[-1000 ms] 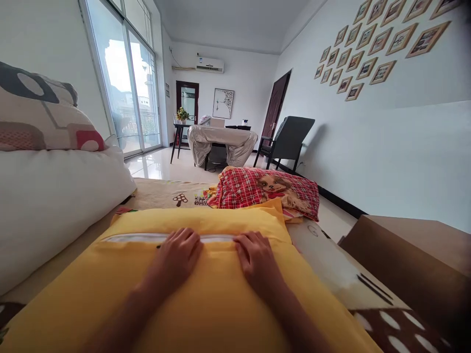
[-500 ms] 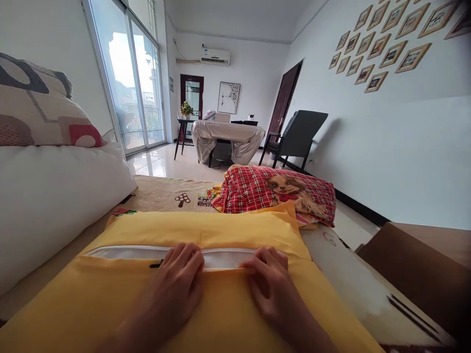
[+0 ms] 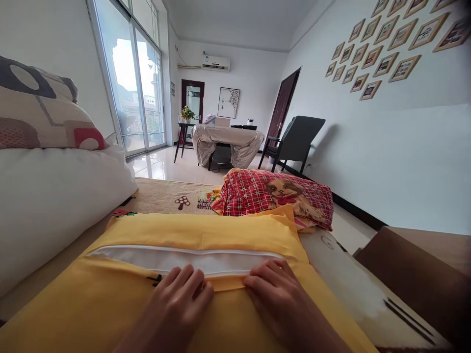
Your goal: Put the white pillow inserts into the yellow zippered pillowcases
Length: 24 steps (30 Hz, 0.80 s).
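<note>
A yellow pillowcase (image 3: 198, 230) with a pillow in it lies flat on the bed before me. Its opening runs left to right and shows a white strip of the pillow inside (image 3: 154, 257). My left hand (image 3: 174, 306) rests on the near flap at the opening's edge, next to a small black mark. My right hand (image 3: 281, 299) lies beside it on the same flap, fingers curled at the edge. Whether either hand pinches the cloth is unclear.
A big white pillow (image 3: 51, 206) with a patterned cushion (image 3: 40, 113) on top stands at my left. A red checked pillow with a dog print (image 3: 279, 196) lies beyond the yellow one. A brown board (image 3: 415, 274) is at right. Further off stand a covered table (image 3: 228, 142) and a dark chair (image 3: 294, 142).
Both hands have drawn back toward me with the near flap, and the white gap in the yellow pillowcase has grown wider.
</note>
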Motion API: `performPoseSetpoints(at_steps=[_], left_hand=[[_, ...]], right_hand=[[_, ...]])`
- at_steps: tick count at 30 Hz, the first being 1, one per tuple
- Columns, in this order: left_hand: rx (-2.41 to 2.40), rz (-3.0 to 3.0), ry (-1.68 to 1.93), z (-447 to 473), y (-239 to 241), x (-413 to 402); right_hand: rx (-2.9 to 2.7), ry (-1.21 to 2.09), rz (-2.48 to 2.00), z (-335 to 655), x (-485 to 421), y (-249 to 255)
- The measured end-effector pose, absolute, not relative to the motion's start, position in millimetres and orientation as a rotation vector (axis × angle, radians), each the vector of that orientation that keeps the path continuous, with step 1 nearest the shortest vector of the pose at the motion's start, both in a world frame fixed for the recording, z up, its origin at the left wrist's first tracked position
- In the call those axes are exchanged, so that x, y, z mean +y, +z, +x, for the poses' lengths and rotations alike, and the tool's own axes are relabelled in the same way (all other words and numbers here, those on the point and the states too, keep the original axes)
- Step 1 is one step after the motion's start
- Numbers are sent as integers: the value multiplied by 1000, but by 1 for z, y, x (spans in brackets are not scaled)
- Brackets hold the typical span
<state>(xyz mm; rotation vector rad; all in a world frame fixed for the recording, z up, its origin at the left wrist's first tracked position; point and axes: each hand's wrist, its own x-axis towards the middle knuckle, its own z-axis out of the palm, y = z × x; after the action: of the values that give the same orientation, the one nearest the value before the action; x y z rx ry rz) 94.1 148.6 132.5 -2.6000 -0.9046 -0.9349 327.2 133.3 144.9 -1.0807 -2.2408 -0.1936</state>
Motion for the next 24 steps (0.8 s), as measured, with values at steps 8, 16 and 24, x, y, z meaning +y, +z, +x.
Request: performPoseSetpoints(at_steps=[8,16,24], left_hand=[[-971,-2569,-692,98,129,150],[-965,-2581,-587,94,124,149],[-978,-2623,-543,94,127,150]], right_hand=[[-2157,-353,-1277,348,132,134],[-2144,-404,-1458,352,143,135],[-2175,-362,-1401,353,138,143]])
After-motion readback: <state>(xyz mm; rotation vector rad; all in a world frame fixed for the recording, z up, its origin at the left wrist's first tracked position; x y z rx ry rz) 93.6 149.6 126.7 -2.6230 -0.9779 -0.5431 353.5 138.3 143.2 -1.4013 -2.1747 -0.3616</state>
